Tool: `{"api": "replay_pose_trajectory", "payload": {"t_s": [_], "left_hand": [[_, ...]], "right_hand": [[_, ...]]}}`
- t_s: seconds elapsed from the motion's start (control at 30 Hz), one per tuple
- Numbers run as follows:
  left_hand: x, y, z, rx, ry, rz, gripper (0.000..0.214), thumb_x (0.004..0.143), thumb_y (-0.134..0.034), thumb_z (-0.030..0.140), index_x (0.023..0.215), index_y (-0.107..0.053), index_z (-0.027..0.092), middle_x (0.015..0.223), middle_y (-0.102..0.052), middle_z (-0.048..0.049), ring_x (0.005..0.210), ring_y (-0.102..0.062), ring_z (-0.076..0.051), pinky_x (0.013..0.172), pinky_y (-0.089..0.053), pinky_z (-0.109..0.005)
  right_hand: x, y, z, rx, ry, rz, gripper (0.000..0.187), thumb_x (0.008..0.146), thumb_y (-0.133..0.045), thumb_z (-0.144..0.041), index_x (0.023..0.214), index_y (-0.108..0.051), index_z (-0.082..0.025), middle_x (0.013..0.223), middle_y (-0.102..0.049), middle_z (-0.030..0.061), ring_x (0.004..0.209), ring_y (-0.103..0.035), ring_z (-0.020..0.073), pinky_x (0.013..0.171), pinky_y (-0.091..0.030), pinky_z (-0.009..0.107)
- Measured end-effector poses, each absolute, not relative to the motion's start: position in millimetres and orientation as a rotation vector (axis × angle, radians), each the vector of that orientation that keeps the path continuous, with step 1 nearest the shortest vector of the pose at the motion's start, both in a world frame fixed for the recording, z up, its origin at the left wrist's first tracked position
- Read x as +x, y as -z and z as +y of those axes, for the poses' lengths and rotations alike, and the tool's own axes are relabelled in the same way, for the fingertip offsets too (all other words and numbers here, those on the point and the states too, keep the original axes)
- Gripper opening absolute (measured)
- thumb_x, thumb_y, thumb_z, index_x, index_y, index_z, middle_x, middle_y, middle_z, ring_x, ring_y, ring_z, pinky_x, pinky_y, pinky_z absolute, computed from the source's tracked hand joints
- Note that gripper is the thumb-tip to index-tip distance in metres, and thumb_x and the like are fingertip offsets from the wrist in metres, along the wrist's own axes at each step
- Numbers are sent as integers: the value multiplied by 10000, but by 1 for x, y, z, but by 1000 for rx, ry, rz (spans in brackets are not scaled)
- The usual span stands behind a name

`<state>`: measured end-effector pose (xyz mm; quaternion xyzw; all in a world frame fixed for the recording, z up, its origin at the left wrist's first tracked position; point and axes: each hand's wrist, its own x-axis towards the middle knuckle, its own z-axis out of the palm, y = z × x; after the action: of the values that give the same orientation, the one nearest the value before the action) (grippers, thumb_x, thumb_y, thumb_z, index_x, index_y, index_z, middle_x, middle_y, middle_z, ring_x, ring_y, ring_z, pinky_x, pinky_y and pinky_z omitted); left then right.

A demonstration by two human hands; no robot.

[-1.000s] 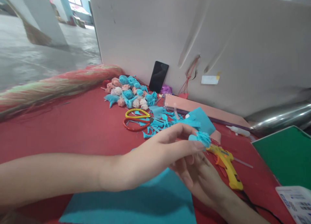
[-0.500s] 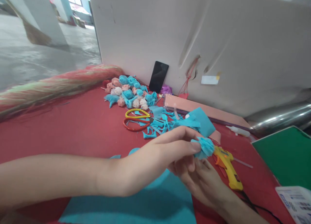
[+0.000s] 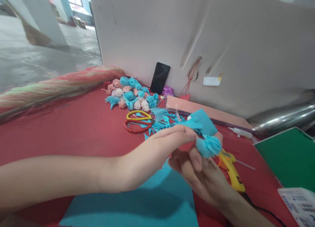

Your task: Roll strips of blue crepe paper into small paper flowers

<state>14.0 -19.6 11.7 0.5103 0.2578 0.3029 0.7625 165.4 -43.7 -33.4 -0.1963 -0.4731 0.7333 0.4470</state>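
Note:
A blue crepe-paper flower (image 3: 209,146) with ruffled layers is pinched in my right hand (image 3: 203,177), its fingers curled beneath the bloom. My left hand (image 3: 164,143) reaches across with its fingers stretched out, and the tips come up to the flower's left edge; whether they touch it I cannot tell. Below both hands lies a large blue paper sheet (image 3: 137,207). Just right of the flower rests a yellow glue gun (image 3: 232,173) with an orange trigger, partly behind the right hand.
Finished paper flowers (image 3: 133,94) are heaped at the back. Nearer are scissors (image 3: 138,121) with yellow and red handles and blue paper scraps (image 3: 167,118). A phone (image 3: 159,77) leans on the wall. A pink box (image 3: 201,109), small bottle (image 3: 240,132) and green board (image 3: 287,158) stand right.
My left fingers have loosened from the flower and straightened, drawing slightly left. The flower has turned and shifted a little to the right, now in my right hand.

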Motion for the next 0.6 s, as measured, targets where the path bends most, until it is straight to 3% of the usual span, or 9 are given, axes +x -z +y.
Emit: {"api": "replay_pose_trajectory", "payload": {"t_s": [0.27,0.43,0.6], "left_hand": [[11,-14,-21,1211,-662,514,414,974,-319,290,638,-525,163,649,-555,-5,756,-576,-164,772,-421,-276],[12,-14,-23,1170,-724,493,353,953,-380,278,673,-555,154,606,-586,0,659,-579,-148,713,-423,-263],[11,-13,-24,1115,-748,416,366,934,-416,235,618,-568,131,670,-577,-16,664,-585,-126,723,-468,-224]], "right_hand": [[165,33,-41,-410,-1833,-1190,284,926,-544,-491,750,-624,-283,494,-350,-69,502,-287,118,549,-298,234],[166,33,-41,-422,-1772,-1261,286,948,-512,-471,758,-630,-292,480,-341,-74,454,-288,112,510,-315,241],[165,31,-40,-537,-1636,-1313,361,864,-577,-572,681,-600,-262,540,-445,-47,425,-366,116,471,-365,282]]}}
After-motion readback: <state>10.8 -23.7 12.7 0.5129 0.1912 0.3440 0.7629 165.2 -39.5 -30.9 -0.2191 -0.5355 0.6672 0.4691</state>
